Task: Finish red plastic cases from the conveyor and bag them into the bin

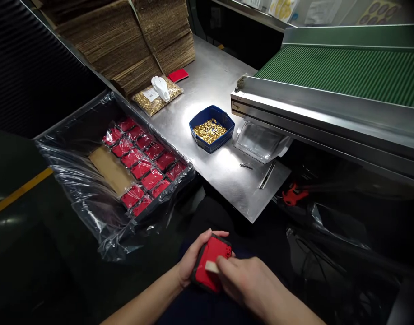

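In my left hand (190, 262) lies a flat red case with a black rim (211, 253), its red face turned up and tilted. My fingers and thumb wrap round its sides. My right hand (252, 282) pinches a small pale, flat-ended piece (211, 267) against or just over the red face; I cannot tell whether they touch. The kind of pale piece is not clear. Small dark holes or marks show at the case's upper right corner. Both hands are low in front of my lap, off the table's near edge.
A plastic-lined bin (81, 189) with rows of similar red cases (141, 169) stands left. On the metal table (210, 67) are a blue tray (215, 146) of small gold parts, a bag of gold parts (147, 106), a clear tray (261, 140) and tweezers (246, 166). A green conveyor (345, 67) runs right.
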